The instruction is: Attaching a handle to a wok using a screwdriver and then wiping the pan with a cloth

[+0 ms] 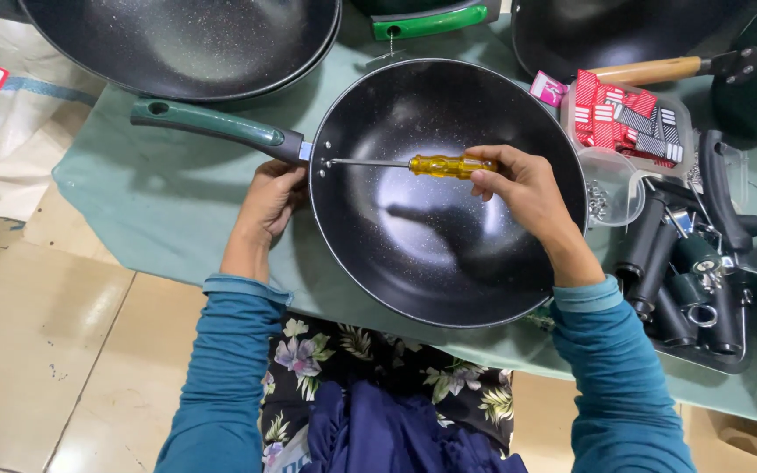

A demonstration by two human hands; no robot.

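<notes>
Bright, even light is thrown from overhead. A white glare patch is seen at the centre of the black pan [444, 193], and the shadow of the screwdriver [413, 164] is cast just below that glare. Focus is held sharp around the pan; slight bending is noticed towards the frame edges.

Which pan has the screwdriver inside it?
The middle pan, the one with the dark green handle. The right hand holds a yellow-handled screwdriver inside it; the left hand steadies its rim. The other pans behind hold nothing.
</notes>
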